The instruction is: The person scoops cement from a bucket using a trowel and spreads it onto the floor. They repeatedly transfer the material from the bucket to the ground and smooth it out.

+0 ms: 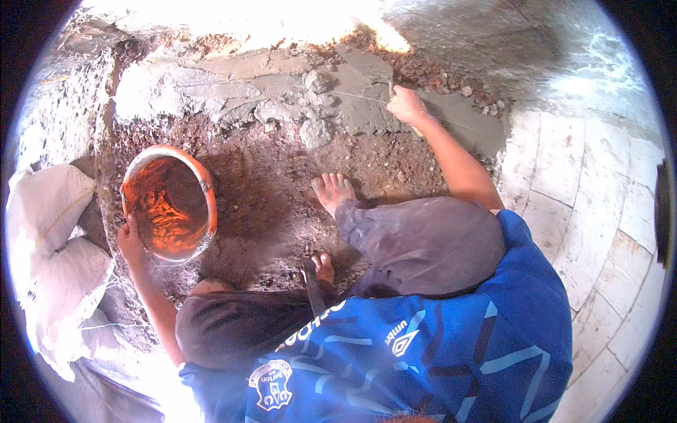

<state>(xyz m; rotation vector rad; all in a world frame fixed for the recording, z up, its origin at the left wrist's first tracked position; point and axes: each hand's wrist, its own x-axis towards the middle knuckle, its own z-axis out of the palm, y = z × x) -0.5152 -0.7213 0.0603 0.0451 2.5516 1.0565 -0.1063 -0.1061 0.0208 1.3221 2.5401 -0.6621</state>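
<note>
My left hand (131, 243) grips the near left rim of an orange bucket (210, 185). The bucket is tilted, its mouth facing up at me, with dark residue inside and grey crust on the rim. Out to the right, my right hand (407, 106) is closed on a narrow, straight-edged tool (392, 76); its kind is mostly hidden by the fist. Beneath that hand lies a band of wet grey mortar (233, 88), smoother near the tool and lumpy to the left. A thin string (360, 96) runs across the mortar by my right hand.
Rough brown soil (247, 183) lies between my bare feet (334, 192) and the mortar. White sacks (53, 211) are heaped at the left. Pale paving tiles (557, 158) cover the right side. Loose rubble (451, 84) borders the mortar's far edge.
</note>
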